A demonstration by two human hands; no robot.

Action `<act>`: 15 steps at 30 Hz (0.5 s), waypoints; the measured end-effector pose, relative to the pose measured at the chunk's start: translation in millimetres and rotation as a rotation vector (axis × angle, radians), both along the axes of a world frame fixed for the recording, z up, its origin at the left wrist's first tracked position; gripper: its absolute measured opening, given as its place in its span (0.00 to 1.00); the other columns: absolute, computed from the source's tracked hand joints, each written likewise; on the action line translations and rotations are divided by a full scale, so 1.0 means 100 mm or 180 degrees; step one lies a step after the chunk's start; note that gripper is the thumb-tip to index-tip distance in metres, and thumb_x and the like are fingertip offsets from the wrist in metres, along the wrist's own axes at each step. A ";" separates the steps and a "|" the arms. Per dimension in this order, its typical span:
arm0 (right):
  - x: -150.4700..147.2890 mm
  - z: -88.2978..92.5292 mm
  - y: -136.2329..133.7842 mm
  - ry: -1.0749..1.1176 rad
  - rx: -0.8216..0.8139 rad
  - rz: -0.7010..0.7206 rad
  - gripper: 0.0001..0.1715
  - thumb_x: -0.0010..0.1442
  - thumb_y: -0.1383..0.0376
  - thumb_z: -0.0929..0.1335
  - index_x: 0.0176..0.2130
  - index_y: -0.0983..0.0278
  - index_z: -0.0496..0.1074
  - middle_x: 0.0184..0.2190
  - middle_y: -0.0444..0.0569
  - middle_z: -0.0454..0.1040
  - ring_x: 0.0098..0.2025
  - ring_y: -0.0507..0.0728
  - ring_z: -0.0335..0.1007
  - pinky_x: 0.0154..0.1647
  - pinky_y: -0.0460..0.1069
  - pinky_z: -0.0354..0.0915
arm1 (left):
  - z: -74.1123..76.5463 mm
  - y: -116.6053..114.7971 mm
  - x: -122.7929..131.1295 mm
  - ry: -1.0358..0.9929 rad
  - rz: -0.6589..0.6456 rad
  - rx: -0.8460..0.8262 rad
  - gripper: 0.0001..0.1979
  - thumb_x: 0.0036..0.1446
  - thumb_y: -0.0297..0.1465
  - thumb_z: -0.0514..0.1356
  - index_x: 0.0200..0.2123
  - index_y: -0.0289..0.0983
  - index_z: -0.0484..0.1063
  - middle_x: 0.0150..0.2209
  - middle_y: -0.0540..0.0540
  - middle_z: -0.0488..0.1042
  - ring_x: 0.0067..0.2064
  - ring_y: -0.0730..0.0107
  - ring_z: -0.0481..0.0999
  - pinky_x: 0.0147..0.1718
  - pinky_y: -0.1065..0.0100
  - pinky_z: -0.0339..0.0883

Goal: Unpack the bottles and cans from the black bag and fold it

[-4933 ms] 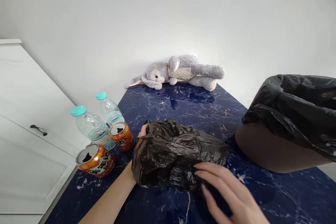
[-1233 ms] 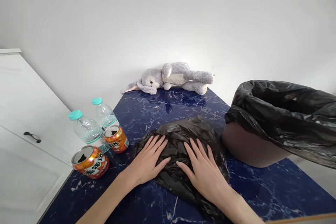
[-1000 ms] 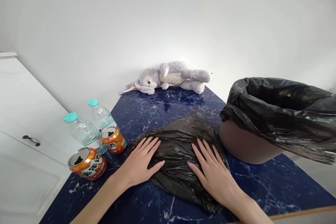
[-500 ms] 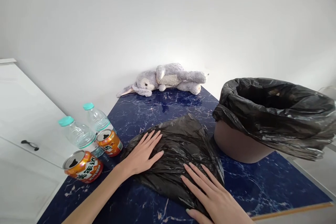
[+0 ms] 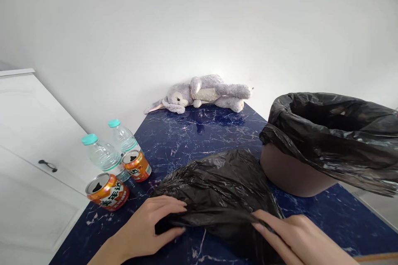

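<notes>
A crumpled black plastic bag point(image 5: 217, 178) lies on the dark blue marbled tabletop point(image 5: 174, 149), its near edge raised between my hands. My right hand point(image 5: 289, 232) pinches that edge between thumb and fingers. My left hand point(image 5: 152, 223) is at the bag's left near corner, thumb below and fingers above, curved around the plastic. The tips of both thumbs and the left fingers are a little blurred. To the left of my left hand stand two orange drink cans, a nearer can point(image 5: 107, 192) and a farther can point(image 5: 137, 166), both opened.
Two clear bottles with turquoise caps, a nearer bottle point(image 5: 102, 155) and a farther bottle point(image 5: 123, 136), stand behind the cans. A brown bin point(image 5: 295, 174) lined with a black bag point(image 5: 323, 145) stands at right. A grey plush rabbit point(image 5: 205, 93) lies against the wall. A white cabinet point(image 5: 27, 132) is at left.
Both hands lay flat on the bag before. They have drawn back to its near edge, closed on it and lifted it. The view has shifted slightly left.
</notes>
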State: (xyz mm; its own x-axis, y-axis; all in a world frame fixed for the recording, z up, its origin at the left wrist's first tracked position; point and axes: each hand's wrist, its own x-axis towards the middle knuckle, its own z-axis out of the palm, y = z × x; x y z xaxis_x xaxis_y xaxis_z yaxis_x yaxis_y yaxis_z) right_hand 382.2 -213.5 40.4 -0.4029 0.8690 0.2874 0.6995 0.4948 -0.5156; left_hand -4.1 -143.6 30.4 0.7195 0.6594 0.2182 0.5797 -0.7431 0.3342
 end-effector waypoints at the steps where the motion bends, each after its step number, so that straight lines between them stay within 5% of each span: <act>1: 0.00 0.04 0.04 -0.0020 0.0071 -0.0110 0.21 0.76 0.53 0.60 0.51 0.50 0.81 0.39 0.48 0.86 0.29 0.60 0.84 0.23 0.48 0.76 | 0.00 -0.02 0.02 -0.0147 0.0118 0.0027 0.12 0.69 0.38 0.62 0.53 0.48 0.78 0.48 0.47 0.86 0.48 0.59 0.86 0.52 0.62 0.79; 3: -0.06 0.11 0.12 0.0025 0.0312 -0.0529 0.22 0.77 0.52 0.59 0.55 0.53 0.78 0.42 0.47 0.86 0.33 0.61 0.86 0.25 0.49 0.78 | 0.02 -0.04 0.11 -0.0349 0.0463 -0.0090 0.09 0.71 0.35 0.58 0.46 0.46 0.80 0.40 0.51 0.86 0.37 0.65 0.85 0.42 0.67 0.78; 5: -0.19 0.18 0.17 0.0119 0.0745 -0.0966 0.24 0.77 0.52 0.60 0.64 0.55 0.71 0.52 0.50 0.83 0.47 0.63 0.85 0.38 0.53 0.83 | 0.07 -0.01 0.22 -0.0434 0.0881 -0.0384 0.12 0.73 0.39 0.57 0.42 0.45 0.79 0.34 0.53 0.84 0.30 0.68 0.81 0.33 0.70 0.73; 9: -0.53 0.29 0.12 -0.0046 0.1679 -0.0824 0.36 0.74 0.60 0.65 0.76 0.59 0.55 0.73 0.53 0.62 0.73 0.68 0.61 0.69 0.66 0.69 | 0.11 0.13 0.39 -0.0596 0.1400 -0.0655 0.18 0.75 0.45 0.52 0.39 0.42 0.76 0.29 0.53 0.80 0.28 0.66 0.79 0.26 0.70 0.67; 12: -0.77 0.24 0.14 -0.0389 0.1765 -0.0247 0.41 0.73 0.61 0.66 0.77 0.60 0.51 0.76 0.53 0.56 0.77 0.70 0.51 0.74 0.71 0.59 | 0.07 0.25 0.47 -0.0628 0.1494 -0.0522 0.16 0.76 0.42 0.50 0.43 0.42 0.74 0.34 0.50 0.82 0.35 0.61 0.84 0.33 0.66 0.75; 15: -0.92 0.09 0.33 -0.0663 0.1411 -0.0212 0.37 0.75 0.54 0.64 0.76 0.61 0.56 0.76 0.56 0.54 0.77 0.75 0.48 0.74 0.77 0.53 | 0.08 0.32 0.57 -0.0569 0.1342 0.0375 0.13 0.75 0.37 0.52 0.57 0.42 0.70 0.55 0.42 0.81 0.55 0.54 0.83 0.54 0.54 0.78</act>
State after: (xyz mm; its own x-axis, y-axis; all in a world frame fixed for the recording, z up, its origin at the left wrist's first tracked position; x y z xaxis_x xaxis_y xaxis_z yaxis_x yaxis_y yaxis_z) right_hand 289.8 -180.3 49.6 -0.4388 0.7072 0.5544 0.8029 0.5855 -0.1114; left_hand 52.5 -111.2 37.9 0.3385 0.8493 0.4050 0.7801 -0.4940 0.3839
